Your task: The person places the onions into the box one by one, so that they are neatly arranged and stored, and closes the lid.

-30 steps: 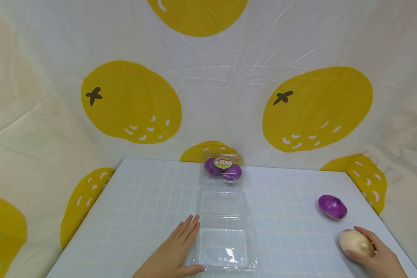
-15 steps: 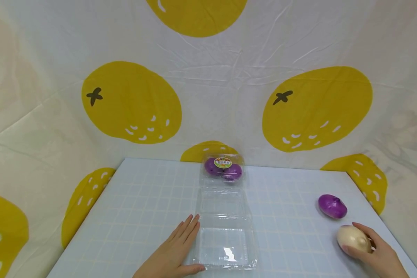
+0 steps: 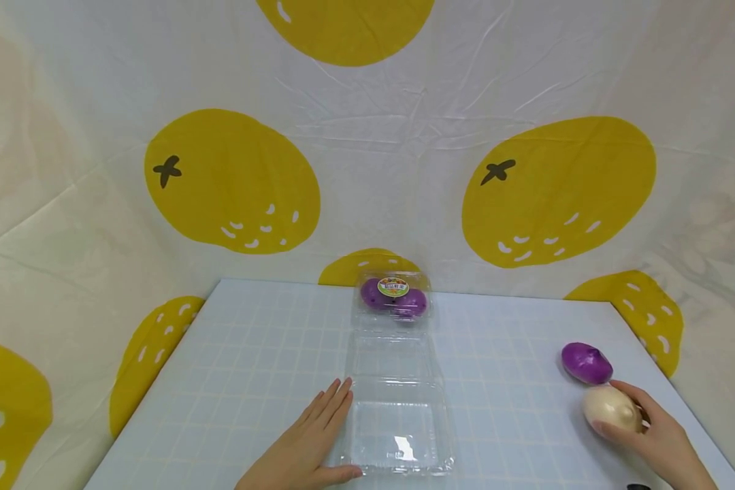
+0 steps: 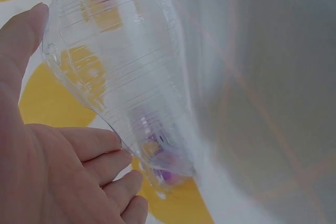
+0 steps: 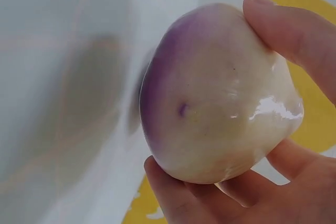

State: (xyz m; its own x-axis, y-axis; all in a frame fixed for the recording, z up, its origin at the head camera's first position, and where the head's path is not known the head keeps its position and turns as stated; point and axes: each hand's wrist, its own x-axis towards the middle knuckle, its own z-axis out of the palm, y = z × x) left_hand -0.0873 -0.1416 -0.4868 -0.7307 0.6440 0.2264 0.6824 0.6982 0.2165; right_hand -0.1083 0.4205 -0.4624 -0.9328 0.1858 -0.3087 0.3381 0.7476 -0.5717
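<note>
My right hand (image 3: 658,432) grips a cream-white turnip (image 3: 611,410) between thumb and curled fingers at the right side of the table. In the right wrist view the turnip (image 5: 220,98) shows a purple patch along one side. Just behind it lies a purple turnip (image 3: 586,363) with a small pointed tip. My left hand (image 3: 309,435) rests with straight fingers along the left edge of a clear plastic clamshell box (image 3: 398,391), whose lid lies folded back. The left wrist view shows the fingertips (image 4: 113,142) at the rim of the box (image 4: 121,72).
Behind the lid stands another clear box (image 3: 425,289), closed, with a label and purple turnips inside. A pale blue checked cloth (image 3: 251,340) covers the table. A white curtain (image 3: 392,190) with yellow fruit prints hangs behind and at both sides.
My right hand has carried the cream-white turnip a little to the left and away from me, closer to the purple one. The left hand and the boxes have stayed put.
</note>
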